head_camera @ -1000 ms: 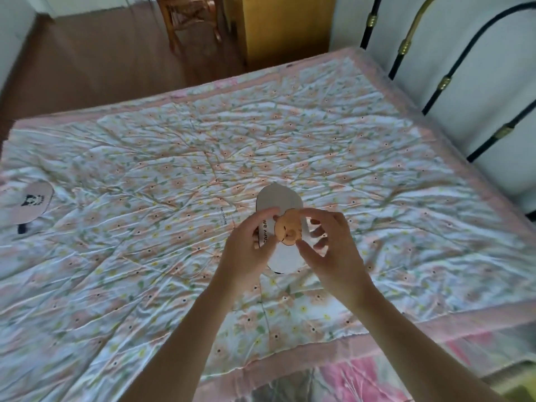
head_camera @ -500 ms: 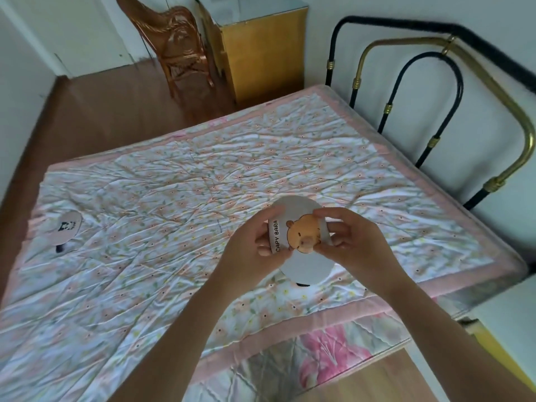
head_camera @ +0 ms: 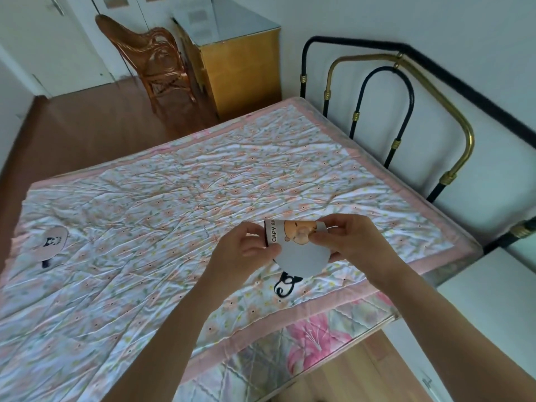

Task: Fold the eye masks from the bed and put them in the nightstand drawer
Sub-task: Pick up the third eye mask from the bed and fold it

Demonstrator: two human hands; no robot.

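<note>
A white eye mask (head_camera: 301, 256) with an orange capybara print and the words "CAPY BARA" is held up over the bed, its top part folded down. My left hand (head_camera: 246, 250) pinches its left edge and my right hand (head_camera: 348, 242) pinches its right edge. A black elastic strap (head_camera: 284, 285) dangles below the mask. A second eye mask (head_camera: 52, 245), pale with a small black-and-white print, lies flat near the left edge of the bed (head_camera: 174, 198).
The floral quilt with a pink border covers the bed. A black and brass metal bed frame (head_camera: 406, 111) stands at the right. A white surface (head_camera: 487, 309) sits at the lower right beside the bed. A yellow cabinet (head_camera: 240, 65) and wicker chair (head_camera: 150, 59) stand beyond.
Both hands have lifted the capybara mask off the bed and its upper part has folded down; the strap now hangs below. The view has risen, showing more of the room.
</note>
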